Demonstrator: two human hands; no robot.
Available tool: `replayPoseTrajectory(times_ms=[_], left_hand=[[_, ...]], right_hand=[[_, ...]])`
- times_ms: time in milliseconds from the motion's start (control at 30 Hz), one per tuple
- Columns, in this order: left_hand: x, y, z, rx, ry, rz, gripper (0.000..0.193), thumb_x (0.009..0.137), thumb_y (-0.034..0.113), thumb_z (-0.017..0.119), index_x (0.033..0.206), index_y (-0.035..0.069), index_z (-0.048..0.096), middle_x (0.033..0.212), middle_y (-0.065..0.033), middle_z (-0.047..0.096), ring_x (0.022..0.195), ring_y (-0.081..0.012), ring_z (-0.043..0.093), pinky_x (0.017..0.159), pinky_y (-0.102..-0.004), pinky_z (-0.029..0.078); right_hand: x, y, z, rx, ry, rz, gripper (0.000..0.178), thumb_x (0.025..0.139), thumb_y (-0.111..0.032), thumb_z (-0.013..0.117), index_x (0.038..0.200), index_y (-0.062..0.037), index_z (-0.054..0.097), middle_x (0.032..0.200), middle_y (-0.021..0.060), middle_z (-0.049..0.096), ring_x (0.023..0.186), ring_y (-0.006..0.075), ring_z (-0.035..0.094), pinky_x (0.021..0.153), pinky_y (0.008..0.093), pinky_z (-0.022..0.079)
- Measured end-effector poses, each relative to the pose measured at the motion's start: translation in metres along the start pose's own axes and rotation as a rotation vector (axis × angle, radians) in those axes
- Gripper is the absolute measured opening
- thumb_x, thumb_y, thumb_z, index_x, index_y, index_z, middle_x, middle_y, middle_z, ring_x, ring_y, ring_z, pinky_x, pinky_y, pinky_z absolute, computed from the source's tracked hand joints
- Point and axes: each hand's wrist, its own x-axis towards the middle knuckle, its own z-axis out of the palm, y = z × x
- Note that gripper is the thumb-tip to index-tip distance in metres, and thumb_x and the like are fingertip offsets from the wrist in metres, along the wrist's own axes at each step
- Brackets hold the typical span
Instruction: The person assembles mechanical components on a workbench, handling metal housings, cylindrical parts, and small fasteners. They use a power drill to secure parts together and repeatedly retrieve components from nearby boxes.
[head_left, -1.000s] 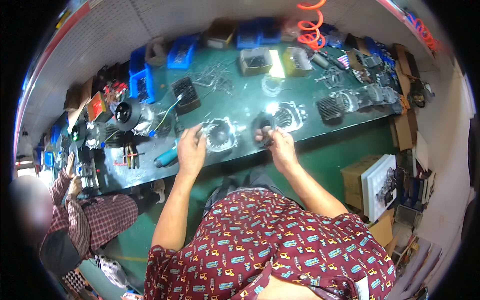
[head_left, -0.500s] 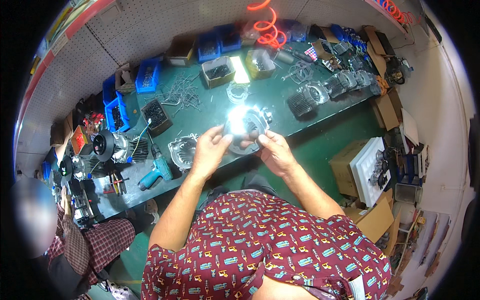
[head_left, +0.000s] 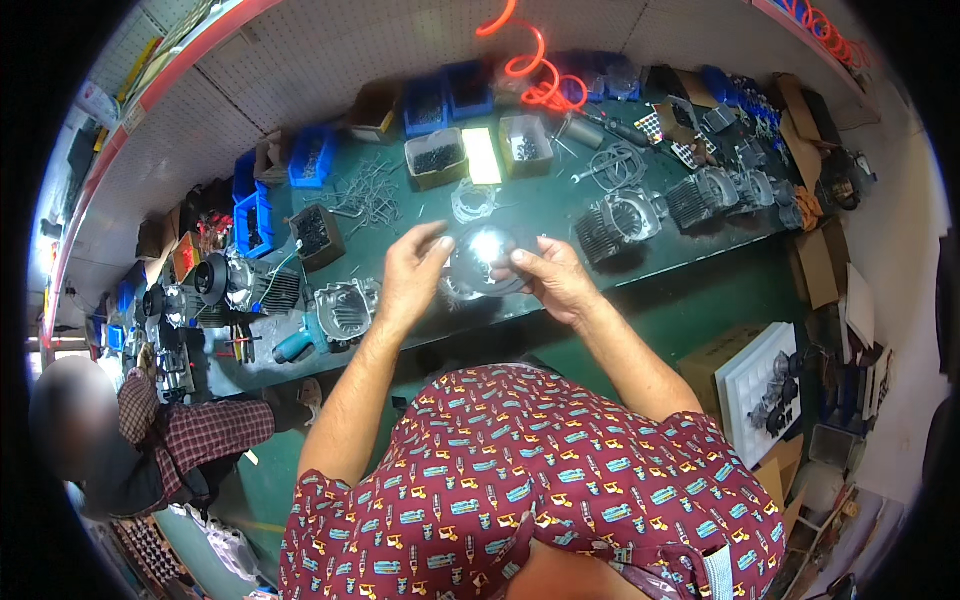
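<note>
Between my hands is a round dark disc-shaped cover with a strong glare at its centre. My right hand grips its right edge, the thumb lying over the face. At the left rim, my left hand pinches the edge between thumb and fingers. Part of a pale metal piece shows beneath the disc's lower left edge, mostly hidden. An open cast metal housing lies left of my left hand, beside a teal power drill. Beyond the disc sits a coil of pale wire.
Small finned motors stand along the right of the green bench; others stand left. Boxes of black screws and blue bins line the back. An orange coiled hose hangs overhead. A co-worker sits at left.
The disc has turned so that its dark face shows more fully and the open metal ring shows less. My right thumb has moved onto its face. The whole view has shifted slightly.
</note>
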Motion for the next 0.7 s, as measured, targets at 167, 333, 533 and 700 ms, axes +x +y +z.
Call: replayPoseTrajectory(times_ms=[167, 333, 533, 700], left_hand=[[-0.027, -0.014, 0.037, -0.152, 0.121, -0.163, 0.025, 0.097, 0.012, 0.065, 0.118, -0.001, 0.066, 0.099, -0.0038, 0.068, 0.085, -0.0091, 0.063, 0.070, -0.0249, 0.058], [-0.030, -0.021, 0.059, -0.043, 0.199, -0.075, 0.021, 0.096, 0.010, 0.066, 0.114, -0.001, 0.067, 0.097, -0.0030, 0.067, 0.082, -0.0083, 0.062, 0.068, -0.0259, 0.058], [-0.030, -0.015, 0.070, -0.162, 0.260, -0.140, 0.017, 0.095, 0.011, 0.069, 0.106, 0.000, 0.064, 0.087, -0.0018, 0.066, 0.074, -0.0071, 0.061, 0.065, -0.0232, 0.056], [-0.016, -0.026, 0.038, -0.307, 0.313, -0.158, 0.016, 0.096, 0.008, 0.066, 0.109, 0.001, 0.059, 0.086, -0.0042, 0.066, 0.072, -0.0094, 0.063, 0.065, -0.0238, 0.057]], right_hand=[[0.009, 0.012, -0.024, 0.227, 0.038, -0.051, 0.036, 0.091, -0.020, 0.074, 0.118, 0.0006, 0.063, 0.109, 0.0138, 0.072, 0.095, 0.0211, 0.072, 0.080, 0.0352, 0.061], [0.010, 0.011, -0.028, 0.175, 0.112, -0.075, 0.030, 0.090, -0.015, 0.074, 0.112, 0.0036, 0.065, 0.103, 0.0131, 0.073, 0.089, 0.0209, 0.072, 0.081, 0.0360, 0.061], [0.011, 0.017, -0.031, -0.016, 0.229, -0.085, 0.031, 0.086, -0.016, 0.078, 0.109, 0.0020, 0.067, 0.095, 0.0106, 0.073, 0.081, 0.0178, 0.071, 0.072, 0.0310, 0.058], [0.006, 0.016, -0.031, 0.007, 0.331, -0.161, 0.022, 0.089, -0.014, 0.075, 0.101, 0.0029, 0.068, 0.091, 0.0103, 0.073, 0.075, 0.0163, 0.070, 0.072, 0.0297, 0.056]])
